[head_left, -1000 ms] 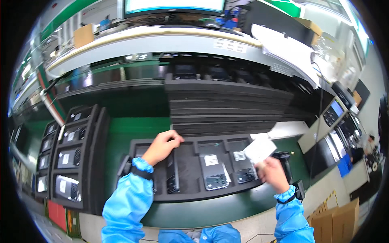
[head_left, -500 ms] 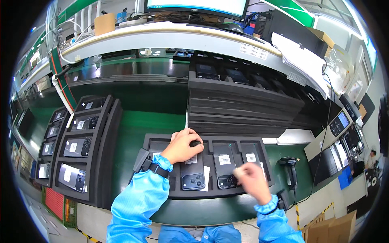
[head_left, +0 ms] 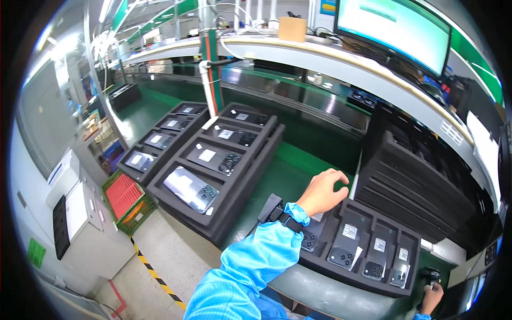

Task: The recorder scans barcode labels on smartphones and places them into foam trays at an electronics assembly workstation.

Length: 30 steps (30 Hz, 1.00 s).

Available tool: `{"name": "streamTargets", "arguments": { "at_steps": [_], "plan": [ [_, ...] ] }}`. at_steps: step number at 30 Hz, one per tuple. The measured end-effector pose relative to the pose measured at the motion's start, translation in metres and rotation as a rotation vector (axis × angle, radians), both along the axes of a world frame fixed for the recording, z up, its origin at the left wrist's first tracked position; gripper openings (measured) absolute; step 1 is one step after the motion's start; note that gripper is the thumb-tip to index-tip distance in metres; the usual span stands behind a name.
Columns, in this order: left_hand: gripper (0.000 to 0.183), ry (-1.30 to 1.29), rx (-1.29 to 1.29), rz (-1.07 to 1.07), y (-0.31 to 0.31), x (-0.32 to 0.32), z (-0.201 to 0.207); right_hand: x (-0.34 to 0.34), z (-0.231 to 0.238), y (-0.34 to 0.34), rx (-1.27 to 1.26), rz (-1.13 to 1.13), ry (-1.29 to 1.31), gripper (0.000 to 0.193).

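Left hand point(head_left: 321, 193), fingers apart, hovers by 4 dark rectangular phones point(head_left: 344, 242) in a black foam tray point(head_left: 356, 274); right hand point(head_left: 432, 296), fingers' hold unclear, apparently fetches a black pistol-shaped scanner point(head_left: 429, 273); lifting needs a firm grip.

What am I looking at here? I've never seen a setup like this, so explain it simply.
No robot here: a person in blue sleeves works bare-handed, filmed by a wide camera on their own head. On the green bench sits a black foam tray with smartphones in its compartments; more loaded trays stand to the left. The left hand, open and apparently empty, is near the tray's far left corner. The right hand is at a black handheld scanner; whether it grips is unclear.
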State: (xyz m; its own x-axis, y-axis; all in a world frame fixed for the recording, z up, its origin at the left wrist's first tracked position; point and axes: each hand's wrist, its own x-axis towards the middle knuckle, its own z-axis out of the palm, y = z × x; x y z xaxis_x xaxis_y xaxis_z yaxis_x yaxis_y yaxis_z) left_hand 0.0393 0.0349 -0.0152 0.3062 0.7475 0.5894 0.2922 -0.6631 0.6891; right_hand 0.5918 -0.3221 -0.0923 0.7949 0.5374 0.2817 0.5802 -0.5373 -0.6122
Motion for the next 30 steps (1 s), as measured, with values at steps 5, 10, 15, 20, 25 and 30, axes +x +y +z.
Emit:
{"name": "streamTargets", "arguments": {
  "at_steps": [5, 10, 15, 20, 25, 30],
  "plan": [
    [0.017, -0.423, -0.433, -0.106, 0.015, -0.032, -0.035, -0.131, 0.092, 0.065, 0.510, 0.087, 0.736, 0.035],
    [0.016, -0.598, -0.492, -0.210, 0.025, -0.055, -0.055, -0.261, 0.141, 0.138, 0.133, 0.629, 1.619, 0.051],
    [0.014, -0.560, -0.527, -0.220, 0.020, -0.046, -0.053, -0.367, 0.118, 0.186, -0.056, 0.811, 1.682, 0.047],
    [0.015, -0.496, -0.453, -0.163, 0.015, -0.043, -0.050, -0.418, 0.109, 0.204, -0.264, 0.867, 1.596, 0.032],
    [0.016, -0.401, -0.409, -0.155, 0.018, -0.041, -0.046, -0.420, 0.117, 0.203, -0.140, 0.915, 1.582, 0.041],
    [0.017, -0.411, -0.347, -0.080, 0.013, -0.056, -0.047, -0.384, 0.130, 0.180, -0.187, 0.875, 1.391, 0.042]
  ]
}}
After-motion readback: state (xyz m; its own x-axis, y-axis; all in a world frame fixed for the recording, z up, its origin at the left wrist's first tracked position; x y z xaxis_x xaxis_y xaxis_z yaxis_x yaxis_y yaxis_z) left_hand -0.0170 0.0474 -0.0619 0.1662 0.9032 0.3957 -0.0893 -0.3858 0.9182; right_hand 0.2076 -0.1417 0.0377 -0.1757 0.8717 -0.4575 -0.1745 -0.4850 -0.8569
